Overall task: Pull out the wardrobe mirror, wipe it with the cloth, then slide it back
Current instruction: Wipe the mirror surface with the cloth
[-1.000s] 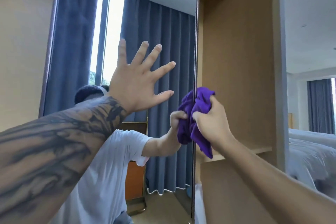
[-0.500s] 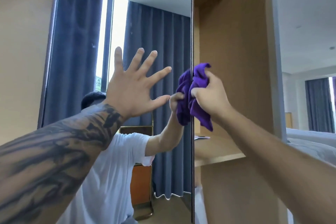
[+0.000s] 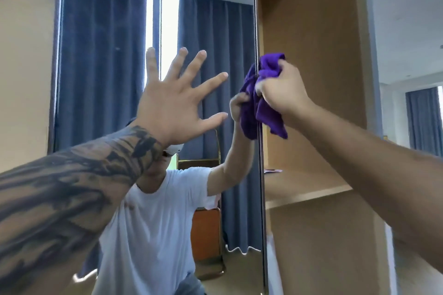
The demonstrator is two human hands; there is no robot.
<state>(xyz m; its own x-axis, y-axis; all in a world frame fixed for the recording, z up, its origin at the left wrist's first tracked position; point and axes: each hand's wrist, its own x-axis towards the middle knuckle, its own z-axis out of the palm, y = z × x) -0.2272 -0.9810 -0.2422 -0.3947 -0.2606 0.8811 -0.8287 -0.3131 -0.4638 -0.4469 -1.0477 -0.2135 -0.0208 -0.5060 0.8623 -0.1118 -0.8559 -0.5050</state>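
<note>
- Mirror [image 3: 115, 60]: tall panel, long axis vertical, stands upright at scene left of the open wardrobe [image 3: 311, 79]; glass faces the person, its thin right edge runs top to bottom just left of the wardrobe's inner wall.
- Left hand [image 3: 172, 105]: fingers spread wide and straight, palm toward the glass in the middle of the mirror; contact with the glass can't be told. Tattooed forearm comes in from the lower left.
- Right hand [image 3: 280, 93]: fingers curled, gripping the bunched purple cloth [image 3: 268, 112] at the mirror's right edge, about mid-height of the view.
- Cloth: crumpled, touching the edge of the mirror, loose end hanging down; its reflection shows just left of the edge.
- Wardrobe shelf [image 3: 306, 189]: wooden, horizontal, below the right hand, a small flat item lying at its far left end.
- Mirror reflects blue curtains, a bright window strip, and the person in a white t-shirt.
- Far right: room with another blue curtain [image 3: 424, 117].
</note>
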